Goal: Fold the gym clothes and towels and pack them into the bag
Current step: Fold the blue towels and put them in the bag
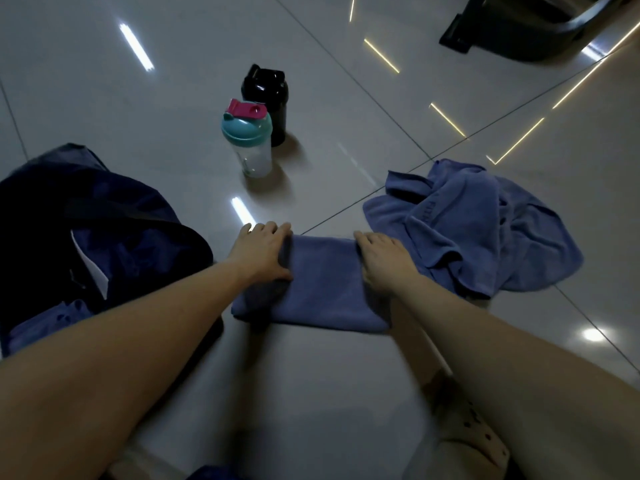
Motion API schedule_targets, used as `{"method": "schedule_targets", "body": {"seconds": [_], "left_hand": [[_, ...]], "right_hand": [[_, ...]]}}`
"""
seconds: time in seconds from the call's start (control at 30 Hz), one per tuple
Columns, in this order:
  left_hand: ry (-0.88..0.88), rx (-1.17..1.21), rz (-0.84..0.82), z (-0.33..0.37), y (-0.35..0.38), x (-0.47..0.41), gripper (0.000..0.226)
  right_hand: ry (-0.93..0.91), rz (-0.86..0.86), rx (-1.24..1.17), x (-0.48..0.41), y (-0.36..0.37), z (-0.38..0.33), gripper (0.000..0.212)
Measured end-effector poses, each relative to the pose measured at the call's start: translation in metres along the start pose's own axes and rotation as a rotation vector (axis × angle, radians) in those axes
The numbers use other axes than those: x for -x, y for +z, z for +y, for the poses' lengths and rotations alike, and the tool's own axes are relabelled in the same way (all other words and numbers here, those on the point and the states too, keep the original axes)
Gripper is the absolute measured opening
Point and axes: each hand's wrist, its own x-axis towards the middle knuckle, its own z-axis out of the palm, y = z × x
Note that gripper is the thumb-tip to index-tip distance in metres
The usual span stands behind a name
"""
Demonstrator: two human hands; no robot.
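A folded blue towel [322, 282] lies flat on the tiled floor in front of me. My left hand [258, 251] rests on its left end with the fingers spread and fairly straight. My right hand [384, 261] rests flat on its right end. A second blue towel [485, 223] lies crumpled on the floor to the right, touching the folded one. A dark navy bag [86, 233] sits open at the left, with a blue cloth [48, 323] showing in its near part.
Two shaker bottles stand on the floor beyond the towel: a clear one with a teal lid [247, 143] and a black one [268, 98] behind it. Dark equipment [519, 29] stands at the top right. A light slipper [474, 441] shows at the bottom right.
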Motion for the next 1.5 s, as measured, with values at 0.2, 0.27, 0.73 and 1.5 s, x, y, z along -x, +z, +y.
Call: {"method": "schedule_targets", "body": {"seconds": [0.2,0.27,0.73,1.5], "left_hand": [[-0.047,-0.030,-0.009,-0.002,0.000,-0.009,0.080],[-0.043,-0.031,0.018,-0.002,0.000,-0.007,0.077],[0.118,-0.151,0.394,-0.025,0.033,0.053,0.011],[0.101,-0.132,0.274,-0.007,0.030,0.039,0.020]], "right_hand": [[0.117,0.025,-0.189,-0.021,-0.012,0.016,0.015],[0.139,-0.009,-0.311,-0.024,-0.015,0.019,0.027],[-0.226,-0.047,-0.047,0.045,0.000,-0.004,0.017],[0.562,-0.100,-0.522,0.008,-0.008,0.017,0.039]]}}
